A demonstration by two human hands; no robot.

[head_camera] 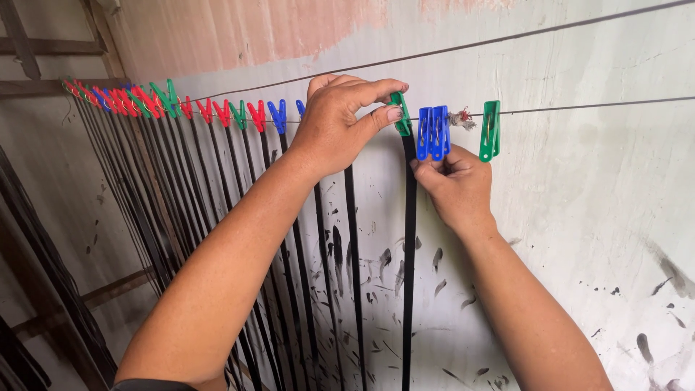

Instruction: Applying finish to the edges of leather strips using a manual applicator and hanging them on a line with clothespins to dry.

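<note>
L forearm nearest cam; I see left hand point(340, 123) pinching green plastic clothespin point(399, 114) on thin wire line point(579, 106), clamping long black flat strip point(410, 239). Right hand point(457, 185) fingers pinch strip top. Strip looks light, floppy, prob wet paint; grip top end only.

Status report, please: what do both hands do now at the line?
Left hand pinches green clothespin on wire line. Right hand holds top of black strip under it. Two blue clothespins hang close beside; nothing blocks.
</note>
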